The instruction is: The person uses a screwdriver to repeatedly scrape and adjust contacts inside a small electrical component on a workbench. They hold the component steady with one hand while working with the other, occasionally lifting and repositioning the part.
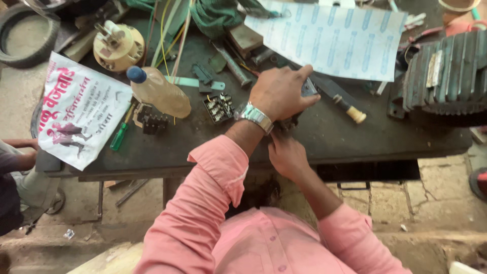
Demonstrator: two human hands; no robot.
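My left hand [279, 92], with a metal wristwatch on the wrist, is closed over a small dark part [308, 87] at the front of the black workbench [355, 137]. Most of the part is hidden under the fingers. My right hand [287, 155] sits just below it at the bench's front edge, fingers curled against the underside of the same part. Both arms wear pink sleeves. A black terminal block [218, 107] lies just left of my left wrist.
A plastic bottle [160, 91] with a blue cap lies on the bench, beside a green-handled screwdriver [118, 137] and a printed paper [81, 114]. A finned motor housing [446, 73] stands at right, a patterned sheet [335, 40] behind. Another person's arm [18, 155] shows at left.
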